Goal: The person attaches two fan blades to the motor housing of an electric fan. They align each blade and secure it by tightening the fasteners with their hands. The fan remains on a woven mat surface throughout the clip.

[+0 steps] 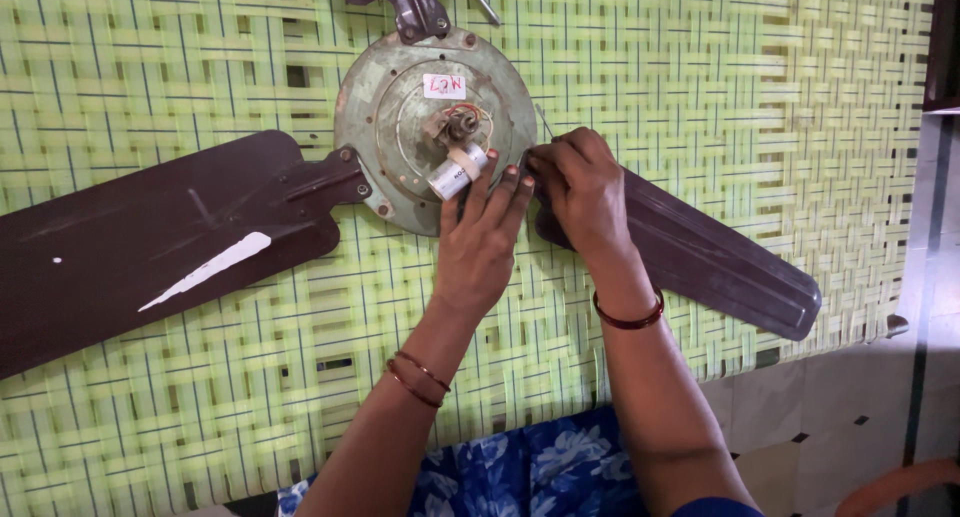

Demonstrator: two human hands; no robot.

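A ceiling fan lies on a green woven mat [750, 97], its round grey-green motor housing [370, 107] facing up with wires and a small white cylindrical capacitor [455, 175] at its centre. My left hand [480, 247] rests flat on the housing's lower edge, fingertips touching next to the capacitor. My right hand [580, 187] is closed on a thin metal tool [543, 122] at the housing's right rim, where the right brown blade [720, 262] joins.
A wide brown blade [150, 247] with a white scrape stretches left. A third blade bracket [410, 2] points up at the top edge. Tiled floor [850, 407] lies at the lower right, blue flowered cloth [540, 472] at the bottom.
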